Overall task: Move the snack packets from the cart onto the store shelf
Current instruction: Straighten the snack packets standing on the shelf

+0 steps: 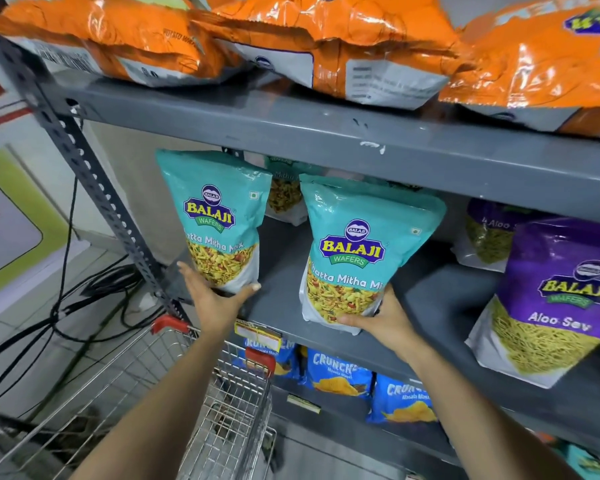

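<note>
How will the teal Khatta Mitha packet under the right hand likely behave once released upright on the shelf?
The teal packet looks puffy and glossy, so probably light and slippery. The right hand holds its narrow base; it may tip on the shelf.

1. Two Khatta Mitha packets stand upright on the middle shelf (284, 299): the left packet (219, 223) and the right packet (357, 258), apart.
2. A third packet (284, 192) stands behind, between them.
3. Aloo Sev packets (551, 299) stand to the right.
4. Large bags (329, 39) lie on the shelf above.
5. Crunchex packets (336, 375) sit on the shelf below.
6. The cart (201, 393) stands before the shelf, lower left.
</note>
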Tool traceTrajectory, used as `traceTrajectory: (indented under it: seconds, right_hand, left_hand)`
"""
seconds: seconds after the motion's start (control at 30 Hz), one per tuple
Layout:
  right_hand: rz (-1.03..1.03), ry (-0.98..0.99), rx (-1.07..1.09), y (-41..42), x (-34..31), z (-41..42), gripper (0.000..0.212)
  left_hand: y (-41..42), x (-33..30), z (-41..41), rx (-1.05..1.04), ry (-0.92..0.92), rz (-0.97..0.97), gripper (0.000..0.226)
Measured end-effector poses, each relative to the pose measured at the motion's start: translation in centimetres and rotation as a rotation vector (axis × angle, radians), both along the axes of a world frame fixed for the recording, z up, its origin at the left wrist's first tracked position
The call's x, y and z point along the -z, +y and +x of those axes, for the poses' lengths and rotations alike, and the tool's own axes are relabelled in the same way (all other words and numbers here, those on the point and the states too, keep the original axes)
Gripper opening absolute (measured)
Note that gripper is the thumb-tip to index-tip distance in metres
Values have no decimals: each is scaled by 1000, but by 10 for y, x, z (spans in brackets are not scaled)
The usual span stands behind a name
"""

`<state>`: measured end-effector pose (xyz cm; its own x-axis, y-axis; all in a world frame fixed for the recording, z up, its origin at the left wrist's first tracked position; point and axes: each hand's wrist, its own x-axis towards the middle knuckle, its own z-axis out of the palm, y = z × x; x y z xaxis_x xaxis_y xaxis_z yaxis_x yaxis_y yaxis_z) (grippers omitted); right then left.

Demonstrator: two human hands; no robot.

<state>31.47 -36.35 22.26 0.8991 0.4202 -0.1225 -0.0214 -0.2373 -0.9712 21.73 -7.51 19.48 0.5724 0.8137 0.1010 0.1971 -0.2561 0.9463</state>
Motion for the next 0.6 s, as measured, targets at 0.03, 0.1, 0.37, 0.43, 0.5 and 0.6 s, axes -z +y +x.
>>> traceTrajectory:
  seconds: [0.03, 0.1, 0.37, 0.43, 0.5, 0.6]
  right_hand:
    - [20, 5, -10, -4, 0, -1, 103]
    - [46, -1, -28, -17, 0, -7, 109]
    - [17, -200, 243, -132, 3, -46, 73]
    - [-22, -322, 381, -171, -2, -56, 55]
    - [-117, -495, 543, -214, -7, -66, 34]
    - [-277, -655, 850, -288, -9, -68, 39]
  left_hand:
    - [-5, 0, -4, -2, 5, -16, 143]
    - [-23, -2, -15, -52, -30, 8, 123]
    - [-189, -20, -29, 314, -352, 164, 23]
    - [-234, -24, -19, 459, -356, 177, 13]
    - [-276, -27, -1, 584, -311, 197, 14]
    - [-329, -31, 34, 751, -144, 119, 51]
